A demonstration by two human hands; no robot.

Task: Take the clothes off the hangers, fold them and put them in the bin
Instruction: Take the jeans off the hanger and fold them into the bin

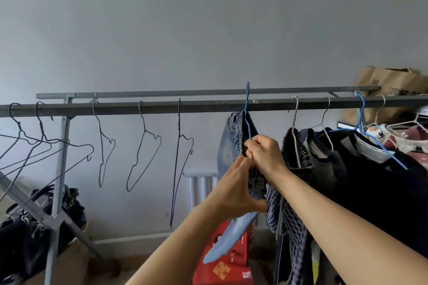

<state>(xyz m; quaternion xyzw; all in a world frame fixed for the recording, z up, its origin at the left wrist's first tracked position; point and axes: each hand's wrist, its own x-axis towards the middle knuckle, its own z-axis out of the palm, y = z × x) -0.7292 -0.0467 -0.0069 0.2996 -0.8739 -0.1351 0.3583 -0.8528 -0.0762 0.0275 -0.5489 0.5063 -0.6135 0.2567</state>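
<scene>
A blue wire hanger [247,109] is lifted above the grey rail [208,106], its hook clear of the bar. Pale blue jeans [228,146] with a gathered dark waistband hang from it, one leg trailing down at the bottom centre. My right hand [264,155] grips the hanger and waistband just below the hook. My left hand [236,190] pinches the jeans fabric right under it. To the right, a checked garment [289,215], dark shirts [361,180] and a patterned piece [398,139] stay on hangers. No bin is in view.
Several empty wire hangers [143,146] hang along the rail's left half. Dark bags [34,233] lie under the rack's left leg. A red box [222,268] stands on the floor below my hands. A brown paper bag [393,85] sits behind the rail at the right; a white radiator [201,187] is by the wall.
</scene>
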